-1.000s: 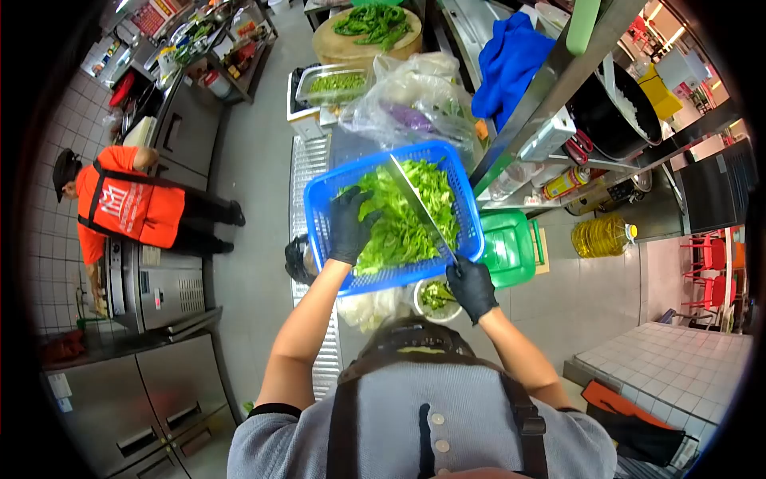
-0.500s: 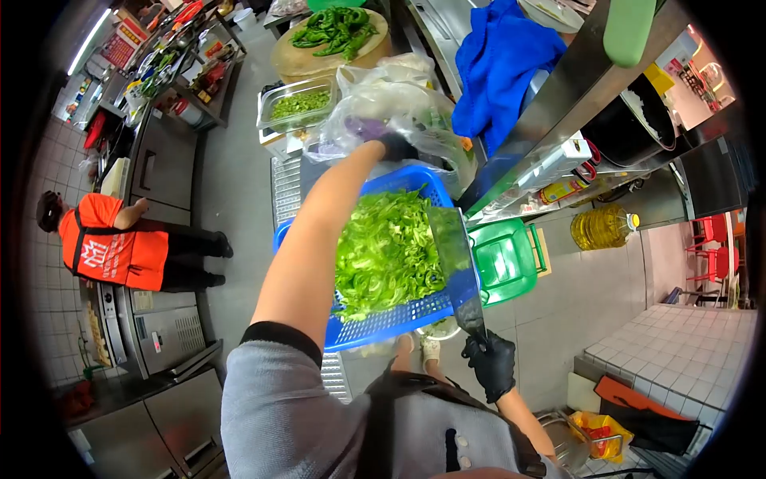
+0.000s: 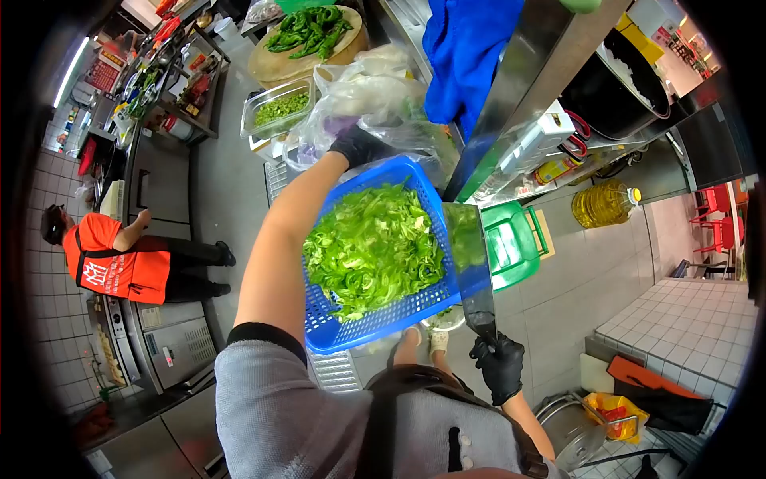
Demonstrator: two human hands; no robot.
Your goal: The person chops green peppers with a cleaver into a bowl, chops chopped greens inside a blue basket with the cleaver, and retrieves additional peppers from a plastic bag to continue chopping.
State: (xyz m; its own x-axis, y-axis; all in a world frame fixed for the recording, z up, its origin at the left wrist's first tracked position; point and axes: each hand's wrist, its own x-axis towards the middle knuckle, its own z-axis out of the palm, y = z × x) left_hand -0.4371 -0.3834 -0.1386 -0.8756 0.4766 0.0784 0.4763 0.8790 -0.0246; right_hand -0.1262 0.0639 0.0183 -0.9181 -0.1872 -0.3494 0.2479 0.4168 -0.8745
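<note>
In the head view, a blue perforated basket [image 3: 375,321] holds a heap of sliced green peppers [image 3: 371,247]. My right hand [image 3: 499,367], in a black glove, is wrapped around the handle of a cleaver [image 3: 476,275]. The broad blade points away from me along the basket's right side. My left hand [image 3: 357,147], also black-gloved, reaches across to the far rim of the basket, against a clear plastic bag [image 3: 375,96]. Its fingers are partly hidden there, so what they grip cannot be made out.
Whole green peppers [image 3: 307,30] lie on a round chopping board [image 3: 271,64] at the back. Beside it is a clear tub [image 3: 279,108] of chopped greens. A steel post [image 3: 535,84] rises on the right, with a green bin [image 3: 511,243] below. A co-worker in orange [image 3: 124,259] stands left.
My left hand has shifted left along the basket's far side and shows more of its glove. The view has turned slightly. The cleaver stays in my right hand beside the basket.
</note>
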